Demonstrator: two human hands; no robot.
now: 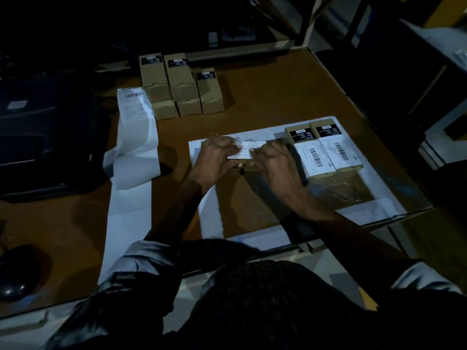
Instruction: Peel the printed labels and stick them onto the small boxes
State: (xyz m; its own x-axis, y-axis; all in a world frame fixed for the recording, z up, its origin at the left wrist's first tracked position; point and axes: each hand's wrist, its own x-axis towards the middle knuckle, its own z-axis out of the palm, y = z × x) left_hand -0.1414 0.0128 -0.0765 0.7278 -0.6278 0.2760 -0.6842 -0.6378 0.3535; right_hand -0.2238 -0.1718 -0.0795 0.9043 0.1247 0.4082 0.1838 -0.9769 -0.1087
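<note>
Head view: both forearms reach forward over the table point(265, 79), hands palm-down and close together over a white sheet point(202, 152). The left hand point(214, 157) and right hand point(275, 162) have fingers curved down onto a label point(249, 150) that lies between them, fingertips touching its two ends; whether they pinch it or only press cannot be told. Just right of the right hand lie two labelled boxes point(326, 150) side by side, touching. Well beyond the hands stands a cluster of plain boxes point(182, 87). A label strip point(136, 132) curls down at the left, beside a dark printer point(45, 137).
</note>
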